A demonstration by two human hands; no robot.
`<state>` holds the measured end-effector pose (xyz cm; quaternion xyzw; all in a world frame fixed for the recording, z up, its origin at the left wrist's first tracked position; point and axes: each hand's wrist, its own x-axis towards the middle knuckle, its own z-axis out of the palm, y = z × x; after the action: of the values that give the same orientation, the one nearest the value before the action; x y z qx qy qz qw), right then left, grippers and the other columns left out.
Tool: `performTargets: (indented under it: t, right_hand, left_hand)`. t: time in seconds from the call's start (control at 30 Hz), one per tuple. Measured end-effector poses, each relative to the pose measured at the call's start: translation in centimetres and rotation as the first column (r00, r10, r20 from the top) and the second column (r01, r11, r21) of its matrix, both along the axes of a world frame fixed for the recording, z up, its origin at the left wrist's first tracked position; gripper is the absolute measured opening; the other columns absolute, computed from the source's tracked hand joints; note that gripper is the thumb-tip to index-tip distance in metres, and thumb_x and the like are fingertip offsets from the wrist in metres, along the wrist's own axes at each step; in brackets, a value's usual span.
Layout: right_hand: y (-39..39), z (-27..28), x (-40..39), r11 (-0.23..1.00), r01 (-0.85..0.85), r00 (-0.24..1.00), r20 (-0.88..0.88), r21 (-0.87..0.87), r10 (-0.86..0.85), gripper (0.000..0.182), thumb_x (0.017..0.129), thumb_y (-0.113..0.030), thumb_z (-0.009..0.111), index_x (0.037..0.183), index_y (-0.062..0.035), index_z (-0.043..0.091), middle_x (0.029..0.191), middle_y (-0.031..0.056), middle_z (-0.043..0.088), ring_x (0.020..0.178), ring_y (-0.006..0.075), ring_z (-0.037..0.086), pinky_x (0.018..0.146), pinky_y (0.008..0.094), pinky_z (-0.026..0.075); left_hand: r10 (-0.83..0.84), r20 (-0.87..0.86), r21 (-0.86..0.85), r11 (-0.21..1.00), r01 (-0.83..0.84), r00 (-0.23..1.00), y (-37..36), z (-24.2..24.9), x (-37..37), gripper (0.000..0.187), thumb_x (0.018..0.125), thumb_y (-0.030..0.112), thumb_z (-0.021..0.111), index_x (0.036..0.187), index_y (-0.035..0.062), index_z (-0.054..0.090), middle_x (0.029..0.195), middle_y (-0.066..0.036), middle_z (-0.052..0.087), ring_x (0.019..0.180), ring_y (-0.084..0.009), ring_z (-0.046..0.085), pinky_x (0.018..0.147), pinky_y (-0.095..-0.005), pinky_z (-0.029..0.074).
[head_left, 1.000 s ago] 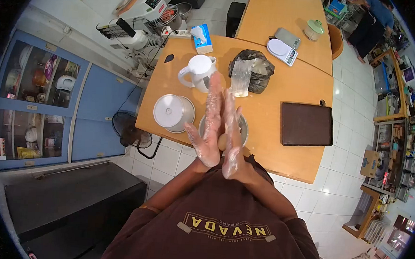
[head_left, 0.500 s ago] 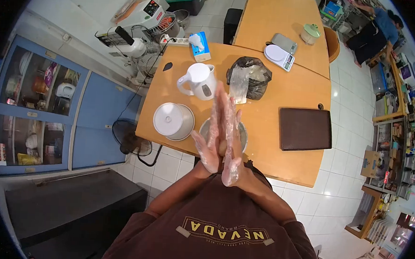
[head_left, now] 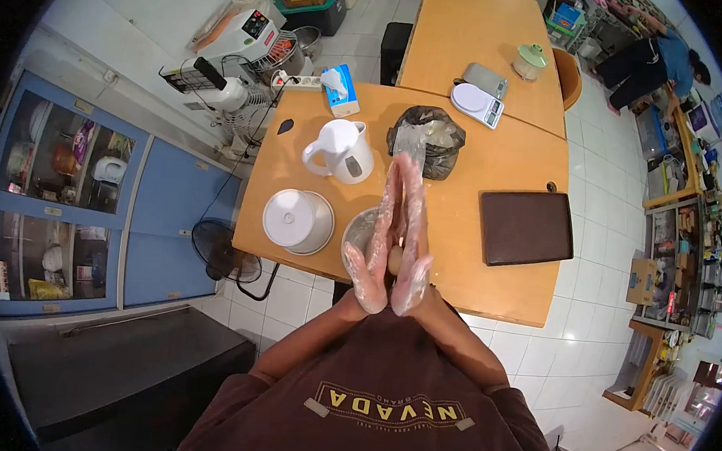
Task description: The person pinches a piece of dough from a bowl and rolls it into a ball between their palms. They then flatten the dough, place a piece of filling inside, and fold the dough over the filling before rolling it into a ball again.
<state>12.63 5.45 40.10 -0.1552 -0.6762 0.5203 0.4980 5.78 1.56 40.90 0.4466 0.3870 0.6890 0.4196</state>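
Observation:
My left hand (head_left: 369, 259) and my right hand (head_left: 413, 253) are raised in front of my chest, palms facing, fingers stretched forward. Both are covered in something shiny and whitish, apparently clear plastic gloves. A small pale ball, which looks like dough (head_left: 395, 262), sits between the palms and is partly hidden. Beneath the hands, a round metal bowl (head_left: 356, 230) shows only its left side. Beyond my fingertips lies a clear plastic bag (head_left: 411, 139) against a crumpled black plastic bag (head_left: 441, 158).
On the table (head_left: 448, 280) stand a lidded white tub (head_left: 297, 222), a white kettle (head_left: 341, 151), a tissue box (head_left: 342, 94), a white scale (head_left: 476, 104) and a dark brown tray (head_left: 526, 227). A person (head_left: 656, 62) bends over shelves at the far right.
My hands have come more level with each other, the right thumb shifting slightly rightward and up. More of the pale ball and the bowl shows. The view has tilted a little.

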Motion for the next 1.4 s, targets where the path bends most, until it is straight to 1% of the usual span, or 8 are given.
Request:
performTargets:
  t: [0.3, 0.4, 0.53, 0.67, 0.93, 1.13, 1.27, 1.4]
  right_hand:
    - [-1.4, -1.2, -0.5, 0.999, -0.03, 0.997, 0.076, 0.022, 0.029, 0.101, 0.098, -0.077, 0.006, 0.166, -0.0022, 0.008, 0.173, 0.0182, 0.008, 0.16, 0.0391, 0.0, 0.124, 0.055, -0.01]
    - [-0.2, -0.9, -0.6, 0.998, 0.022, 0.999, 0.032, 0.057, -0.024, 0.103, 0.098, -0.077, 0.008, 0.165, 0.0012, 0.007, 0.173, 0.0205, 0.007, 0.16, 0.0396, 0.0, 0.124, 0.055, -0.009]
    - [-0.9, -0.8, -0.8, 0.996, -0.01, 0.995, 0.093, -0.092, 0.018, 0.099, 0.101, -0.072, 0.013, 0.164, 0.0039, 0.002, 0.172, 0.025, 0.005, 0.159, 0.0402, 0.003, 0.126, 0.052, 0.003]
    - [-1.9, -0.6, -0.4, 0.988, -0.038, 0.992, 0.128, 0.149, 0.019, 0.097, 0.101, -0.07, 0.01, 0.164, 0.0042, 0.003, 0.172, 0.024, 0.005, 0.159, 0.0388, 0.006, 0.127, 0.0505, 0.002]
    - [-1.8, -1.3, -1.3, 0.995, -0.072, 0.993, 0.084, -0.069, 0.078, 0.106, 0.098, -0.08, 0.016, 0.164, 0.0011, -0.002, 0.172, 0.0243, 0.002, 0.159, 0.0403, 0.005, 0.126, 0.0513, 0.006]
    - [-0.8, 0.8, -1.9, 0.987, -0.152, 0.955, -0.265, -0.058, 0.132, 0.11, 0.095, -0.083, 0.015, 0.165, 0.0007, 0.001, 0.173, 0.0213, 0.004, 0.159, 0.0407, 0.0, 0.122, 0.0611, -0.009]
    - [-2.3, -1.6, -1.2, 0.993, -0.059, 0.996, 0.064, -0.098, 0.065, 0.104, 0.098, -0.078, 0.014, 0.165, 0.0011, 0.002, 0.173, 0.0205, 0.003, 0.16, 0.0381, -0.001, 0.124, 0.0574, -0.007]
    - [-3.0, 0.9, -1.0, 0.993, -0.115, 0.993, 0.031, -0.014, 0.115, 0.102, 0.099, -0.076, 0.015, 0.165, 0.0012, 0.002, 0.173, 0.0201, 0.005, 0.16, 0.0361, -0.001, 0.125, 0.0536, -0.007]
  left_hand:
    - [0.057, 0.219, -0.03, 0.998, -0.052, 0.974, 0.1, -1.1, -0.6, 0.115, 0.091, 0.088, 0.009, 0.165, 0.0004, 0.001, 0.174, -0.014, 0.005, 0.16, -0.029, 0.002, 0.129, -0.0477, 0.003]
    - [0.004, -0.049, 0.004, 1.0, -0.004, 0.999, -0.5, -0.7, -0.7, 0.116, 0.089, 0.09, 0.009, 0.166, 0.0027, 0.0, 0.174, -0.012, 0.002, 0.16, -0.0305, 0.002, 0.129, -0.0479, 0.004]
    - [0.04, 0.02, 0.041, 0.998, -0.041, 0.999, -0.2, 1.4, -1.5, 0.117, 0.087, 0.092, 0.007, 0.167, 0.006, 0.0, 0.175, -0.01, -0.003, 0.16, -0.0306, -0.001, 0.128, -0.048, 0.003]
    - [0.11, -0.031, -0.02, 0.994, -0.111, 0.993, -0.4, 0.6, -1.4, 0.12, 0.085, 0.094, 0.007, 0.167, 0.0052, 0.001, 0.175, -0.011, 0.0, 0.16, -0.0311, -0.001, 0.127, -0.0478, 0.001]
    - [0.102, 0.037, 0.048, 0.993, -0.104, 0.994, -0.8, 2.6, -1.3, 0.12, 0.086, 0.093, 0.01, 0.166, 0.0051, -0.003, 0.175, -0.01, 0.0, 0.16, -0.0317, 0.0, 0.128, -0.0488, 0.001]
    - [0.046, -0.084, 0.031, 0.999, -0.044, 0.995, -1.5, -0.2, -1.0, 0.119, 0.086, 0.092, 0.004, 0.166, 0.0042, -0.001, 0.175, -0.012, 0.0, 0.16, -0.0332, -0.001, 0.127, -0.0503, 0.0]
    - [0.111, -0.059, 0.069, 0.992, -0.107, 0.992, -1.4, 2.0, -1.8, 0.121, 0.085, 0.093, 0.002, 0.166, 0.0037, 0.001, 0.174, -0.014, 0.001, 0.16, -0.0341, -0.002, 0.128, -0.0479, 0.0]
    - [0.161, -0.142, 0.062, 0.986, -0.154, 0.977, -0.9, 0.2, -2.4, 0.119, 0.086, 0.092, 0.006, 0.166, 0.0036, 0.001, 0.174, -0.014, 0.001, 0.16, -0.0338, 0.0, 0.128, -0.0507, 0.002]
